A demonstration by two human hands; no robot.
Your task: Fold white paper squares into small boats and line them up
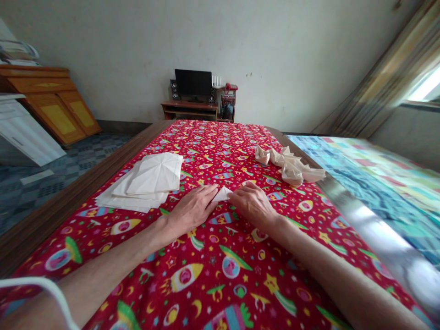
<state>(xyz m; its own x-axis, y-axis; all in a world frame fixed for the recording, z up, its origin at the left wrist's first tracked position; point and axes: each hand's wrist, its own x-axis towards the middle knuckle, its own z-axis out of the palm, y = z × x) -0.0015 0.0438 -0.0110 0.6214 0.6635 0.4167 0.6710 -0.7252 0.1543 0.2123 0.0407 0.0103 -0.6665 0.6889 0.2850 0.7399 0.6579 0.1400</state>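
A small piece of folded white paper, with a triangular peak, lies on the red patterned cloth between my hands. My left hand presses on its left side, fingers together. On its right edge, the curled fingers of my right hand grip the paper. Part of the paper is hidden under the fingers. To the left rests a stack of creased white paper sheets. Several folded paper shapes with pointed tips sit in a cluster to the right, beyond my right hand.
The cloth covers a long brown table. At the far wall stand a monitor, speakers and a red telephone on a desk. A bed is on the right, a wooden cabinet on the left. A white cable crosses the lower left.
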